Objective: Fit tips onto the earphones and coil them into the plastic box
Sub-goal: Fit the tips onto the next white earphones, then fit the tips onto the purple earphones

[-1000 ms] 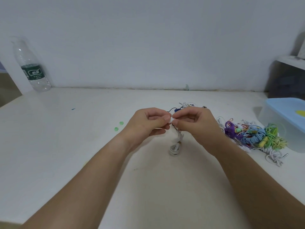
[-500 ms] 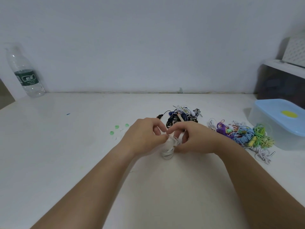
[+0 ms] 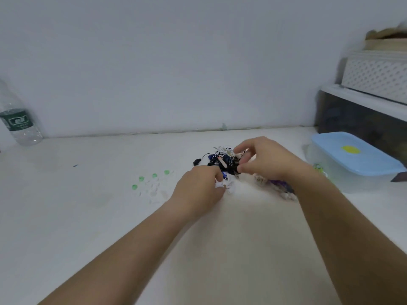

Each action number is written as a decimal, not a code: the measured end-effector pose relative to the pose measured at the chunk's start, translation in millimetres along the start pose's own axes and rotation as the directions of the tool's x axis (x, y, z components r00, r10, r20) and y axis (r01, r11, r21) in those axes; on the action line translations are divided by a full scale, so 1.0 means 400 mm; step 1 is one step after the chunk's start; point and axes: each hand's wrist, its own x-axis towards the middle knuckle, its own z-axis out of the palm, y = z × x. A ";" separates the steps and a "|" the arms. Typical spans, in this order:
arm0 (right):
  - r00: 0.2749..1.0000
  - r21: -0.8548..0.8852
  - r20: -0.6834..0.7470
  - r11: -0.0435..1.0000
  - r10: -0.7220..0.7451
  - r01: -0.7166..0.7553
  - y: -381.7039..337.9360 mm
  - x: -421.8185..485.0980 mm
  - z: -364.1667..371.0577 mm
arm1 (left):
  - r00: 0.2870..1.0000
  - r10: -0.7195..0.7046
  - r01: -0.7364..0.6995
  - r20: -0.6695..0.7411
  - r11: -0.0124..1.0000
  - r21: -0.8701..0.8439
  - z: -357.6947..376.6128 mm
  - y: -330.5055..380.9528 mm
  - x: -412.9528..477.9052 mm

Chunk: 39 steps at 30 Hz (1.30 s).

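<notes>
My left hand (image 3: 199, 187) grips a coil of white earphones (image 3: 226, 185) against the table, fingers curled round it. My right hand (image 3: 267, 159) reaches over a tangled pile of black, blue and white earphones (image 3: 220, 160), its thumb and fingers pinching dark cable at the pile's right side. Several small green and clear ear tips (image 3: 152, 181) lie loose to the left of my left hand. A plastic box with a light blue lid (image 3: 352, 157) stands shut at the right. A heap of coloured earphones (image 3: 279, 186) is mostly hidden under my right forearm.
A water bottle (image 3: 18, 122) stands at the far left by the wall. At the right rear a dark bin (image 3: 363, 122) carries a white perforated basket (image 3: 378, 75). The white table (image 3: 77, 227) runs back to the wall.
My right hand has let go of the white coil and moved forward onto the dark earphone pile. My left hand keeps the white coil, now low on the table. The view swung right.
</notes>
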 end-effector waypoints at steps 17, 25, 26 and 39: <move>0.983 -0.381 -0.140 0.910 0.118 -0.164 0.102 -0.054 -0.062 | 0.992 -0.027 0.025 -0.124 1.000 -0.018 0.015 0.153 -0.004; 0.956 0.180 -0.269 0.981 0.117 -0.070 0.085 -0.080 -0.133 | 0.985 -0.117 0.056 -0.125 0.909 -0.413 0.032 0.158 -0.023; 0.953 0.267 -0.276 0.962 0.128 -0.052 0.084 -0.082 -0.136 | 0.987 -0.128 0.068 -0.096 0.877 -0.476 0.030 0.167 -0.023; 0.983 0.808 -0.152 0.586 0.101 0.065 0.018 -0.087 -0.140 | 0.993 -0.090 0.000 -0.074 0.641 -0.767 0.049 0.226 0.009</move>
